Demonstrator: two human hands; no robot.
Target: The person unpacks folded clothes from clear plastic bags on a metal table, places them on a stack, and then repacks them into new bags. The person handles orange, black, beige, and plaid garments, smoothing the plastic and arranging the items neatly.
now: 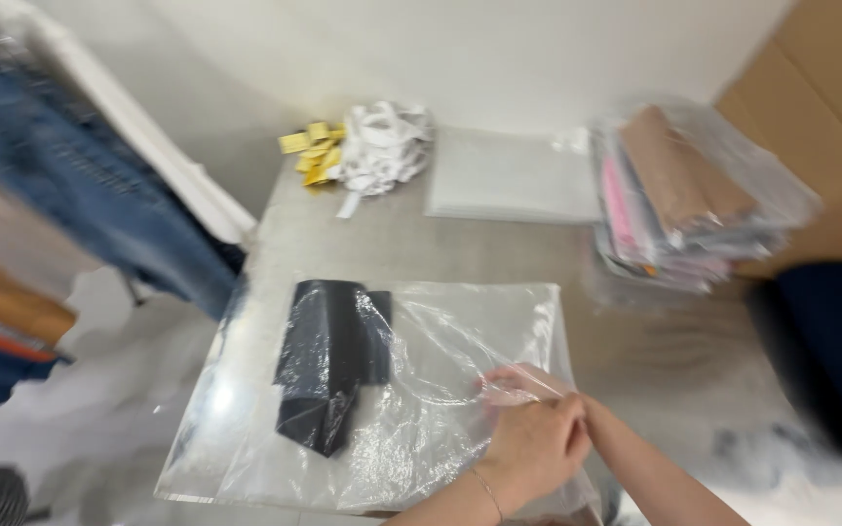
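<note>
A large clear plastic bag (440,331) lies flat on the grey table (343,244). Inside it, toward the left, is a folded black garment (328,360). Both my hands meet at the bag's right edge, near the front of the table. My left hand (538,446), with a thin bracelet at the wrist, is closed over the plastic. My right hand (516,383) lies partly under the left one; its fingertips show through the film, pinching the bag's edge. The view is blurred by motion.
A stack of bagged folded clothes (679,195) stands at the back right, with flat clear bags (509,175) beside it. White strips (382,146) and yellow tags (311,151) lie at the back. Jeans (80,175) hang at left; cardboard (830,117) and a dark blue item (830,341) are at right.
</note>
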